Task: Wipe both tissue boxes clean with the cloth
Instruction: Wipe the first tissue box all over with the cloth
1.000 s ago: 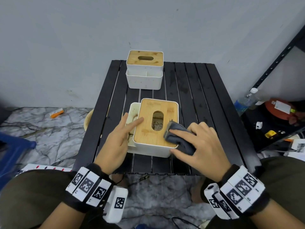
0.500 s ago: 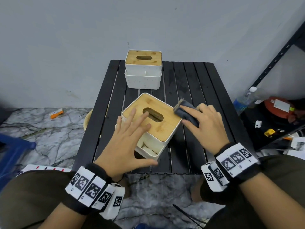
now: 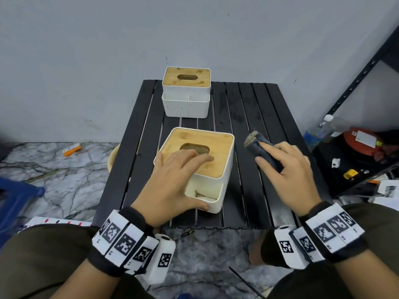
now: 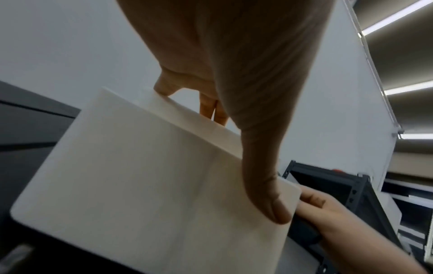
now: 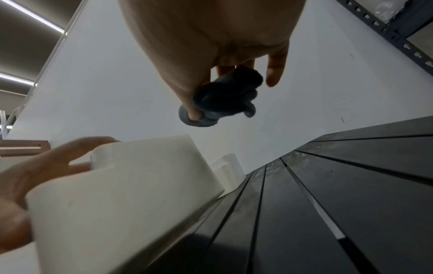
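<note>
A white tissue box with a bamboo lid (image 3: 212,151) sits near the front of the black slatted table (image 3: 254,117). My left hand (image 3: 172,182) holds it: fingers lie over the lid by the slot, and the thumb (image 4: 267,194) presses its near side wall (image 4: 140,185). My right hand (image 3: 287,171) is off the box to its right and grips a folded dark grey cloth (image 3: 262,151), also bunched under the fingers in the right wrist view (image 5: 222,98). A second, like tissue box (image 3: 186,91) stands at the table's far edge.
A grey wall rises just behind the table. A black metal shelf (image 3: 354,83) stands to the right, with a plastic bottle (image 3: 317,131) and a red object (image 3: 362,141) low beside it. Marble floor lies on the left, with a blue item (image 3: 15,197).
The near box has been turned by my left hand, whose thumb now hooks its near wall. My right hand lifted the cloth off the lid and moved it rightward, clear of the box.
</note>
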